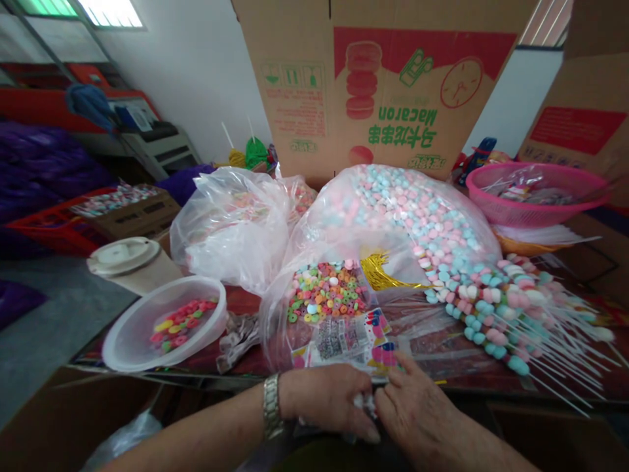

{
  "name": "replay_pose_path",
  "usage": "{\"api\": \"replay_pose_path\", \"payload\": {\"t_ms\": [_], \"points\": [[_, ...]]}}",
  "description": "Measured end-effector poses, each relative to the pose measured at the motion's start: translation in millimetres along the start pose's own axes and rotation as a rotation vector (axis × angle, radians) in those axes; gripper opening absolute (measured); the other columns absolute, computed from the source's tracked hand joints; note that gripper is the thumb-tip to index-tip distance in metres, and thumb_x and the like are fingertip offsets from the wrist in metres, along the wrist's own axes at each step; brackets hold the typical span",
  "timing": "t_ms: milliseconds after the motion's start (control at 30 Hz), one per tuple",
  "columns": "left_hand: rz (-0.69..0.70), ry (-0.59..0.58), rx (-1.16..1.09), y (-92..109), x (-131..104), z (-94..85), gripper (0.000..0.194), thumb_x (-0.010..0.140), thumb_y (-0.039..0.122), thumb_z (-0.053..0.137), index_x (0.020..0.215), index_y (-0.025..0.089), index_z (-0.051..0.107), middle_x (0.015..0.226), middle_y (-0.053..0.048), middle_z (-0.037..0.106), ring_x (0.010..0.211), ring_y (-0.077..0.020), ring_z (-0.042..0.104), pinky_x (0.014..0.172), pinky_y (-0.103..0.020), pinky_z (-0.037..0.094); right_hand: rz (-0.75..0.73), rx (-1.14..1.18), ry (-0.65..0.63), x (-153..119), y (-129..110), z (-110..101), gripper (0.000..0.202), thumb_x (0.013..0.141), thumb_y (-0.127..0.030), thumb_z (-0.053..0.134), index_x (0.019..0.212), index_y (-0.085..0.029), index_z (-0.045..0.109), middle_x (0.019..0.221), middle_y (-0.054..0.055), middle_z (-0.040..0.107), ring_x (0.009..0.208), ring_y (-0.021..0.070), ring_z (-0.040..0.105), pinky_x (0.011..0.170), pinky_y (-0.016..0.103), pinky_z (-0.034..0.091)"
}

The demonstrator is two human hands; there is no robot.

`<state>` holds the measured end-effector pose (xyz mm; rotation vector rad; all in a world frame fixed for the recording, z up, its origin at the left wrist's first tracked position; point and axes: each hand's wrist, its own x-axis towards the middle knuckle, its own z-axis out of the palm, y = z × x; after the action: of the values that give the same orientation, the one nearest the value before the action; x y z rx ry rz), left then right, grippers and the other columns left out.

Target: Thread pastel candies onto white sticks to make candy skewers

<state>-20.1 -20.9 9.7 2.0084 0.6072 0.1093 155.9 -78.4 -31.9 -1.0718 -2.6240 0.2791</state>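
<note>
Close to the table's front edge, my left hand (329,396), with a metal watch on the wrist, is closed with its fingers curled inward. My right hand (417,403) is also closed and meets it. Between them shows a small whitish, crinkled thing (364,403), mostly covered by the fingers, whose kind I cannot make out. Just beyond lie printed plastic packets (339,337). Behind these, small ring-shaped candies (327,292) lie in clear plastic beside a bunch of gold twist ties (381,272). To the right, skewers of pastel marshmallows (506,301) lie piled with their white sticks outward.
A large clear bag of pastel marshmallows (393,196) fills the middle, with another plastic bag (230,216) left of it. A bowl with ring candies (111,341) and a lidded tub (162,269) stand left. A pink basket (535,213) is at right; a tall carton (304,85) stands behind.
</note>
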Motion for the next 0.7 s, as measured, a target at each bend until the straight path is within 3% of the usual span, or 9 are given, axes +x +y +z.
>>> {"api": "replay_pose_path", "payload": {"t_ms": [67, 133, 233, 333, 400, 433, 500, 567, 700], "points": [[0.147, 0.08, 0.457, 4.9, -3.1, -2.6, 0.005, 0.075, 0.021, 0.064, 0.071, 0.02, 0.063, 0.06, -0.002, 0.062, 0.052, -0.0181, 0.055, 0.051, -0.027, 0.042, 0.188, 0.383, -0.043, -4.0, -3.0, 8.2, 0.027, 0.086, -0.026, 0.043, 0.068, -0.017, 0.059, 0.057, 0.004, 0.06, 0.059, 0.0174, 0.055, 0.072, 0.036, 0.049], [0.306, 0.182, 0.787, 8.9, -8.0, -6.3, 0.005, 0.081, 0.016, 0.056, 0.081, 0.017, 0.061, 0.069, -0.005, 0.064, 0.06, -0.0193, 0.056, 0.059, -0.031, 0.043, 0.349, 0.717, -0.081, -5.5, -8.4, 7.5, 0.037, 0.091, -0.033, 0.037, 0.065, -0.017, 0.057, 0.052, 0.001, 0.056, 0.052, 0.0137, 0.053, 0.058, 0.027, 0.047], [0.49, 0.361, 0.89, 6.4, -15.0, -7.9, 0.017, 0.086, 0.014, 0.048, 0.097, 0.015, 0.06, 0.079, -0.006, 0.065, 0.064, -0.0179, 0.054, 0.062, -0.032, 0.042, 0.408, 0.936, -0.168, 0.3, -5.3, -16.6, 0.044, 0.093, -0.041, 0.033, 0.064, -0.016, 0.057, 0.05, 0.0, 0.054, 0.049, 0.0128, 0.054, 0.05, 0.023, 0.042], [0.35, 0.615, 0.502, -7.4, -14.8, 0.3, 0.019, 0.088, 0.017, 0.044, 0.088, 0.016, 0.063, 0.075, -0.005, 0.063, 0.064, -0.0157, 0.053, 0.06, -0.028, 0.04, 0.484, 0.908, -0.121, 21.7, 31.2, -60.1, 0.045, 0.095, -0.039, 0.026, 0.076, -0.016, 0.06, 0.059, 0.001, 0.06, 0.055, 0.0133, 0.057, 0.053, 0.023, 0.044], [0.08, 0.759, 0.081, -17.3, -9.7, 8.3, 0.023, 0.088, 0.023, 0.047, 0.073, 0.016, 0.062, 0.066, -0.003, 0.057, 0.061, -0.0132, 0.051, 0.056, -0.024, 0.038, 0.581, 0.518, 0.101, 44.8, 71.6, -84.2, 0.033, 0.092, -0.034, 0.036, 0.082, -0.016, 0.062, 0.078, 0.004, 0.065, 0.073, 0.015, 0.06, 0.065, 0.025, 0.045], [-0.058, 0.807, -0.14, -21.1, -6.4, 11.7, 0.023, 0.086, 0.026, 0.051, 0.068, 0.016, 0.062, 0.062, -0.002, 0.055, 0.059, -0.0121, 0.049, 0.054, -0.022, 0.037, 0.609, 0.26, 0.132, 57.9, 92.9, -91.0, 0.028, 0.091, -0.029, 0.039, 0.085, -0.016, 0.063, 0.087, 0.004, 0.066, 0.085, 0.0166, 0.06, 0.074, 0.026, 0.045], [-0.269, 0.86, -0.545, -25.2, 0.0, 15.6, 0.021, 0.078, 0.032, 0.059, 0.068, 0.015, 0.064, 0.058, 0.0, 0.051, 0.055, -0.0109, 0.046, 0.051, -0.021, 0.036, 0.624, 0.157, 0.05, 84.1, 130.0, -91.9, 0.018, 0.086, -0.021, 0.051, 0.077, -0.015, 0.065, 0.084, 0.005, 0.066, 0.088, 0.0191, 0.059, 0.078, 0.03, 0.045], [-0.377, 0.883, -0.825, -25.1, 4.3, 15.1, 0.02, 0.07, 0.034, 0.064, 0.07, 0.014, 0.067, 0.056, 0.001, 0.052, 0.053, -0.0105, 0.045, 0.05, -0.021, 0.037, 0.628, 0.146, -0.078, 105.7, 154.2, -80.2, 0.012, 0.085, -0.022, 0.058, 0.08, -0.014, 0.065, 0.085, 0.004, 0.065, 0.083, 0.0184, 0.061, 0.076, 0.031, 0.048], [-0.422, 0.929, -1.008, -20.0, 4.8, 6.7, 0.021, 0.059, 0.035, 0.071, 0.065, 0.015, 0.068, 0.054, 0.002, 0.053, 0.051, -0.0104, 0.046, 0.048, -0.02, 0.037, 0.618, 0.131, -0.183, 122.5, 171.1, -60.8, 0.025, 0.09, -0.033, 0.055, 0.108, -0.016, 0.059, 0.108, 0.005, 0.061, 0.087, 0.0171, 0.061, 0.074, 0.035, 0.053]]}}
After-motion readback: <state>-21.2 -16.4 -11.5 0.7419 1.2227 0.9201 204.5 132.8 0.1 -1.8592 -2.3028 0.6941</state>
